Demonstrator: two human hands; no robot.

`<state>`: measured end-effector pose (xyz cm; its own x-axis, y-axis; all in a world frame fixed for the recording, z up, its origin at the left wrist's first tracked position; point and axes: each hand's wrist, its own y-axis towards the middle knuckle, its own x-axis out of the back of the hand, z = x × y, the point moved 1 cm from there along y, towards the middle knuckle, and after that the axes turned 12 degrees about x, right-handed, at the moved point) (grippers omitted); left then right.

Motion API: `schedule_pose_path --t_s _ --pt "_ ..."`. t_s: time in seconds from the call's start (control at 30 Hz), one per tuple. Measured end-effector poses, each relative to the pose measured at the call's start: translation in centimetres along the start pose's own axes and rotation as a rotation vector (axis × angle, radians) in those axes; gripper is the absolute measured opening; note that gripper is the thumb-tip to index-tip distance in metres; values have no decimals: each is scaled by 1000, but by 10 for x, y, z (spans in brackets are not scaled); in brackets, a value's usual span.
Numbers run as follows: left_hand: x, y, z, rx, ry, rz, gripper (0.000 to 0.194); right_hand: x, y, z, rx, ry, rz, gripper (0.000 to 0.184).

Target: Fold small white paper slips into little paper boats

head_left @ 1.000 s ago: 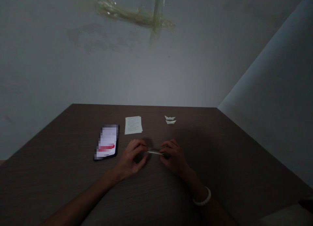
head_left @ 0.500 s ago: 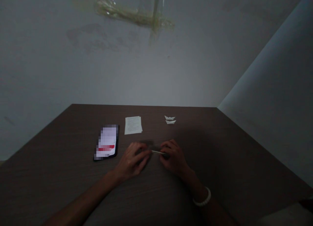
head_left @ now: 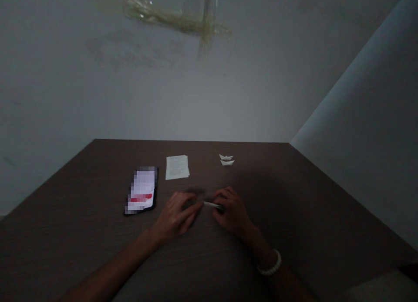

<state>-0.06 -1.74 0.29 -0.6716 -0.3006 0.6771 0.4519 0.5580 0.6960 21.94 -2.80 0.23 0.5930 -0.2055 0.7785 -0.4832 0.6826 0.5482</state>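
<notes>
I can't see the ends of the white strip (head_left: 212, 204): the left hand (head_left: 176, 215) covers one, the right hand (head_left: 232, 211) the other. Toward eight o'clock, pixel blocks mask the phone screen (head_left: 141, 188); the print on the sheets (head_left: 177, 167) is too small to read.

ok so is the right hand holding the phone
No, the phone lies on the table, and the right hand holds a thin white piece.

The worktop (head_left: 202, 267) has a matt wood-grain finish. The sheets (head_left: 177, 167), little boats (head_left: 227, 163) and thin strip (head_left: 211, 204) look like dull paper. Near twelve o'clock, shiny, crinkled plastic tape (head_left: 183, 25) sits on the matt, stained wall (head_left: 209, 106).
</notes>
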Motion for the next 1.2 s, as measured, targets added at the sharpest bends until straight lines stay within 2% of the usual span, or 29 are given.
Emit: schedule_pose_path --t_s 0.33,0.5,0.7,0.83,1.1,1.2 --pt "-1 4 -2 79 82 -24 27 4 3 4 20 31 12 11" --pt "0 4 -3 77 77 -14 17 2 1 3 20 41 15 8" --pt "-1 4 -2 54 45 51 13 0 0 3 19 67 15 8" --pt "-3 2 1 83 48 66 20 -1 0 3 44 71 23 8" --pt "-2 4 2 103 30 142 16 3 2 6 74 91 39 2" --pt "-6 3 4 137 10 165 16 6 3 8 80 129 53 6"
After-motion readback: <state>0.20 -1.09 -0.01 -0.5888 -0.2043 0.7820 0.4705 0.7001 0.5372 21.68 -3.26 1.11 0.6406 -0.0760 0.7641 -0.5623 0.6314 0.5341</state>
